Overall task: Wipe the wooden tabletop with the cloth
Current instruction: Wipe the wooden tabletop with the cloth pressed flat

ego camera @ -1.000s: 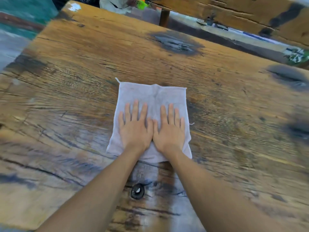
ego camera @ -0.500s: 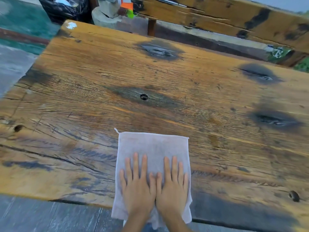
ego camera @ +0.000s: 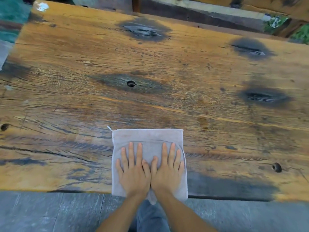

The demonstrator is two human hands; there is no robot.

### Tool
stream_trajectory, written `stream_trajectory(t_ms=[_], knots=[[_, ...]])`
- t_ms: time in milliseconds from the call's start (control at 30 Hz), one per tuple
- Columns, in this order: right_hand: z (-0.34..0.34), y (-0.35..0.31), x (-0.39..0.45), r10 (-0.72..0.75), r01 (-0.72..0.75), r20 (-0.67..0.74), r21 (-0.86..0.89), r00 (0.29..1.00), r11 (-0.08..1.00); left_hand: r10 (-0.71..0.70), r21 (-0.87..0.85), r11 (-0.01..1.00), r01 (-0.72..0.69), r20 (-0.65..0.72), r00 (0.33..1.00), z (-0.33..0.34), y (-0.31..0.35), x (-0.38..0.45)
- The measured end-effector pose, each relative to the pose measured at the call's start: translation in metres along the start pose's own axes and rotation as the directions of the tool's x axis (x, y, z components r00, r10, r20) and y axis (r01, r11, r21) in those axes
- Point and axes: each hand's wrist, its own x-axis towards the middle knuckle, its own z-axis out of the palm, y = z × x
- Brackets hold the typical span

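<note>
A pale grey square cloth (ego camera: 147, 138) lies flat at the near edge of the wooden tabletop (ego camera: 167, 64), its near hem hanging slightly over the edge. My left hand (ego camera: 133, 171) and my right hand (ego camera: 167, 169) press flat on the cloth side by side, thumbs touching, fingers spread and pointing away from me. Neither hand grips the fabric; both palms rest on it. The tabletop is worn brown wood with dark burnt patches, cracks and small holes.
A round hole (ego camera: 131, 83) sits in a dark patch mid-table. Grey stone floor (ego camera: 50, 213) lies below the near edge. A wooden bench (ego camera: 217, 15) runs beyond the far edge, with some greenery (ego camera: 301, 32) at the far right.
Both hands have dragged the cloth toward me, from the middle of the table to its near edge. Its hem now overhangs the edge. The view has tilted down.
</note>
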Motion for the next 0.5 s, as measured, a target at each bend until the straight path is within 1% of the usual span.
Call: stream_trajectory(t_ms=[167,500], knots=[[-0.001,-0.008,0.033,-0.009,0.009,-0.058,0.003,0.998,1.0,0.068,0.036,0.997,-0.067,-0.012,0.998,0.001,0.01,0.035],[0.003,-0.02,0.105,-0.028,0.026,-0.072,-0.034,0.997,0.999,0.158,0.065,0.985,-0.159,0.021,0.987,-0.015,0.048,0.113]])
